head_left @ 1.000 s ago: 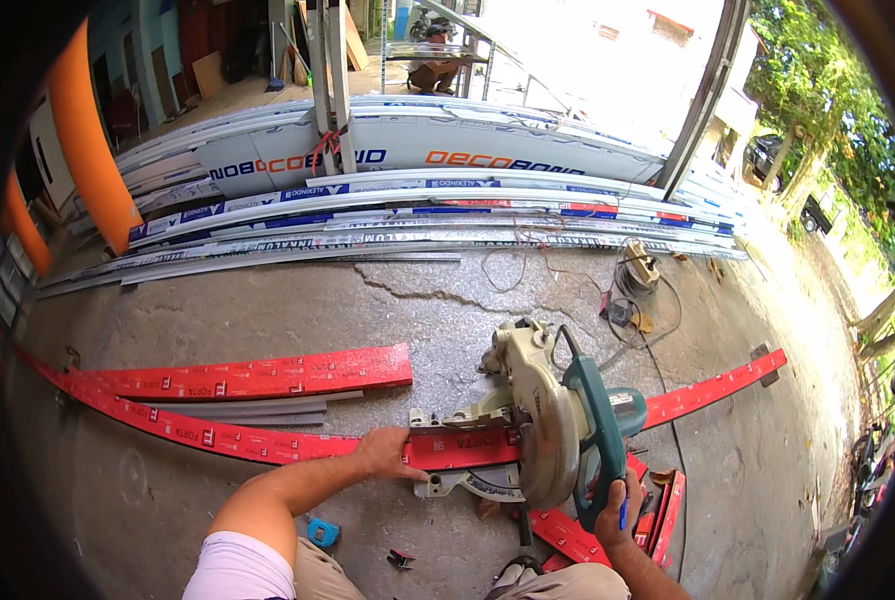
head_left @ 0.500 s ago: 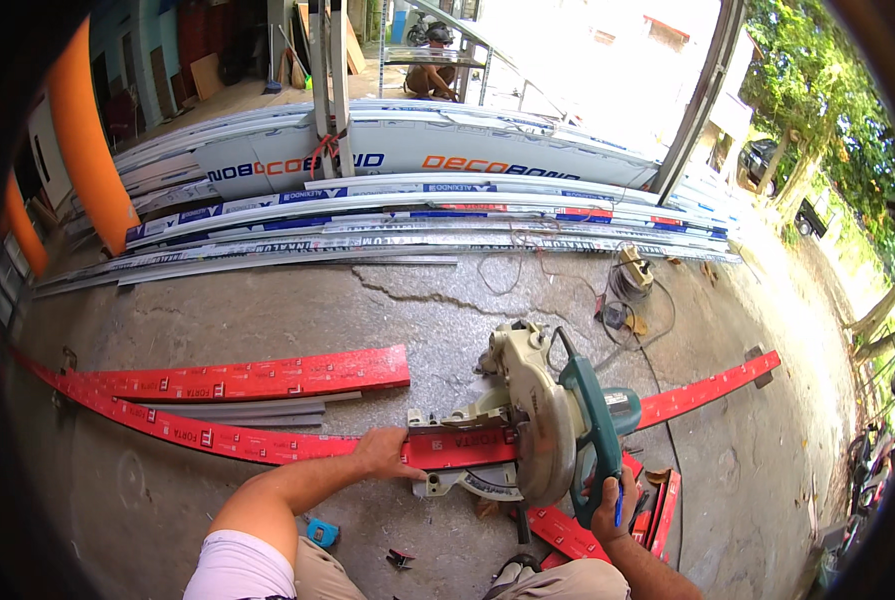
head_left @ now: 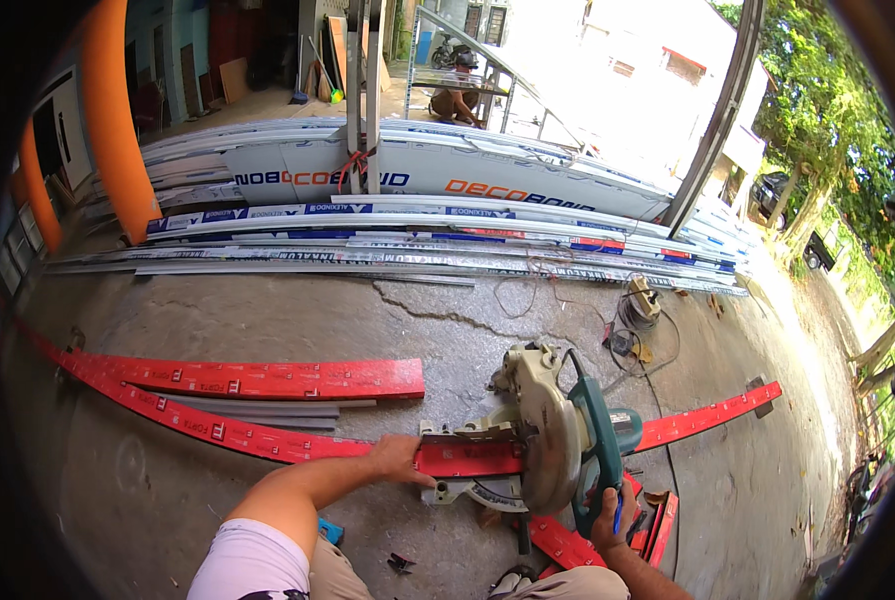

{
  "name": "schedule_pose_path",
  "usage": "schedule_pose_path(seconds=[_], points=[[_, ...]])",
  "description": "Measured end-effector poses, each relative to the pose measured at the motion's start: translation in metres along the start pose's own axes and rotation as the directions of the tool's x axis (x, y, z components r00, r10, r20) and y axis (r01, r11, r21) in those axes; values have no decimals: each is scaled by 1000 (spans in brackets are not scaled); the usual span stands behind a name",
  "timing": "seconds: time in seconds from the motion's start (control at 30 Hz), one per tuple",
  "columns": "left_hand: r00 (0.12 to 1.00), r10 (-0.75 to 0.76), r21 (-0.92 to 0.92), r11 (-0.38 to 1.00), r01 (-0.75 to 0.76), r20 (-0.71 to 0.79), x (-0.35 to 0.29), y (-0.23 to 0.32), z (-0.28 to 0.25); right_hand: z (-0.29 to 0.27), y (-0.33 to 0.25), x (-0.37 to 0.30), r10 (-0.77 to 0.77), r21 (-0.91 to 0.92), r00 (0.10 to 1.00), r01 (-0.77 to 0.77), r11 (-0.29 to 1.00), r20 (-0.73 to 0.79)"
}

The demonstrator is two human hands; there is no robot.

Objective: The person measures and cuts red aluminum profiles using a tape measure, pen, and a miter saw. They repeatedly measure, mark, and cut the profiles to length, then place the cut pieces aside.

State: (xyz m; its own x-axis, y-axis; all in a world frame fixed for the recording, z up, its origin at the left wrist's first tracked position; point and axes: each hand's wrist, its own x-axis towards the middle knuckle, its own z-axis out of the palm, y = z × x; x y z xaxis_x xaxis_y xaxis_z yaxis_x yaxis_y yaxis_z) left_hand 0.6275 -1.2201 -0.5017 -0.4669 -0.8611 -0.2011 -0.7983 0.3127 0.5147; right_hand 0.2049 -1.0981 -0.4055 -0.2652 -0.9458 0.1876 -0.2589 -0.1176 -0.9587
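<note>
my left hand (head_left: 399,458) presses flat on the long red plastic-wrapped metal profile (head_left: 267,440), which runs left to right across the concrete floor (head_left: 467,320) and through the grey and teal mitre saw (head_left: 547,430). my right hand (head_left: 612,520) has its grip closed round the saw's handle. the cut point sits just right of my left hand. behind lie long white wrapped profiles (head_left: 417,215) with blue and orange lettering.
</note>
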Motion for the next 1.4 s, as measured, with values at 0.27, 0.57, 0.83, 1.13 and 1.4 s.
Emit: schedule_pose_path(seconds=[0.27,0.57,0.83,1.13,1.4], points=[[998,-30,101,995,24,61,3,-2,4,6,11,-5,-78,-47,997,77,996,-24],[989,-140,237,963,127,42,-36,-66,11,-9,-123,84,124,109,980,-141,984,153],[958,-27,84,996,3,285,-82,-39,-34,-26,-106,133,-4,333,999,21,943,-53],[704,-25,-58,994,94,710,-148,5,20,-59,213,100,547,159,684,-546,822,-482],[613,70,-79,997,-12,787,-173,-4,94,-75,324,135,577,260,706,-516,816,-410]])
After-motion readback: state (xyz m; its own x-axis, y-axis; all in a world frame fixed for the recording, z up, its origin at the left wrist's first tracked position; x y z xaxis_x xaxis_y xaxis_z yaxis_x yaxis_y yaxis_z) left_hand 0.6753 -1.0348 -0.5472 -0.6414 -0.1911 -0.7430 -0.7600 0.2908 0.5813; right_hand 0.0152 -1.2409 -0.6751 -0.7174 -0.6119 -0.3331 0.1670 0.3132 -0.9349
